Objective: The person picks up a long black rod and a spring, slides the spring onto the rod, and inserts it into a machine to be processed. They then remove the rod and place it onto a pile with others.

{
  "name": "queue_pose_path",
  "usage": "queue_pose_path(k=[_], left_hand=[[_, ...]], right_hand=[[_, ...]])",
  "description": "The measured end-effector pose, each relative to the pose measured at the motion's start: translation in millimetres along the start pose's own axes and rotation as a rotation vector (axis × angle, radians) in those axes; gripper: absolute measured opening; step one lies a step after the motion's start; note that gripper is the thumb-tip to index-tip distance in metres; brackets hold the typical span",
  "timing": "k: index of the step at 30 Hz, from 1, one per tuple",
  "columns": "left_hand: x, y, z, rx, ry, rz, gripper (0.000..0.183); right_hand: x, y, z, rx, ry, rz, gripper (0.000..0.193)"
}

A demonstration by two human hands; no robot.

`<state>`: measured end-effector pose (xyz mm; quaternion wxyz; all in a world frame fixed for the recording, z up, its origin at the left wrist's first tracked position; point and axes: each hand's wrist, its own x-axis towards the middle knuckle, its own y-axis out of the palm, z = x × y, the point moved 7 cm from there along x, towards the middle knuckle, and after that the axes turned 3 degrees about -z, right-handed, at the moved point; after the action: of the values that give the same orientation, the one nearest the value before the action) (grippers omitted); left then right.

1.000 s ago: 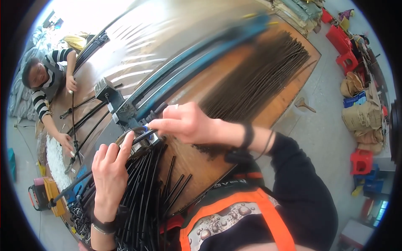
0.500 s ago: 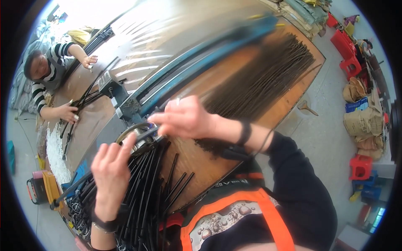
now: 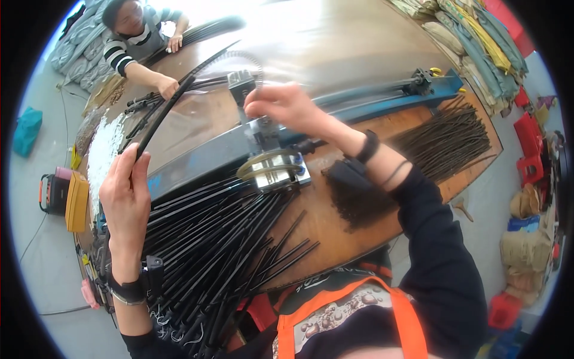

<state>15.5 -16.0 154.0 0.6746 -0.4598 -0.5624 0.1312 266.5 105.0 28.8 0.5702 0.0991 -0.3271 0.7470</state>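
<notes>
My left hand [image 3: 125, 197] grips the lower end of a long black rod [image 3: 179, 99] that slants up and away over the table. My right hand [image 3: 287, 105] hovers with its fingers curled and pinched just above a grey metal machine block [image 3: 263, 134] on a blue rail [image 3: 382, 99]. I cannot tell whether it holds anything. In front of the block sits a brass-coloured ring clamp [image 3: 269, 167]. A fanned heap of black rods [image 3: 209, 251] spreads from the clamp toward me, under my left forearm.
A person in a striped top [image 3: 137, 33] works at the far left end of the wooden table [image 3: 335, 233], with hands on more black rods. A bundle of thin dark rods [image 3: 454, 137] lies at the right. An orange-yellow case [image 3: 66, 200] sits on the floor at left, red stools [image 3: 529, 149] at right.
My left hand has lifted one black rod out of the heap and swung it up. My right hand has risen from the clamp to above the machine block. The view has tilted.
</notes>
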Motion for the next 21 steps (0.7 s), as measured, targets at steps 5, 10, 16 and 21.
queue_pose_path(k=[5, 10, 16, 21], left_hand=[[-44.8, -18.2, 49.3, 0.043, -0.092, 0.026, 0.018], [-58.4, -13.4, 72.1, 0.06, -0.133, 0.02, 0.018], [-59.3, -8.0, 85.5, 0.073, -0.23, 0.062, 0.018], [-63.2, 14.2, 101.1, 0.05, -0.158, 0.1, 0.019]], right_hand=[[21.1, 31.6, 11.4, 0.029, -0.1, 0.021, 0.014], [33.4, 56.5, 11.0, -0.015, -0.119, 0.138, 0.015], [46.6, 103.3, 11.4, -0.266, -0.128, 0.419, 0.012], [28.3, 42.2, 6.0, -0.683, -0.329, 0.184, 0.007]])
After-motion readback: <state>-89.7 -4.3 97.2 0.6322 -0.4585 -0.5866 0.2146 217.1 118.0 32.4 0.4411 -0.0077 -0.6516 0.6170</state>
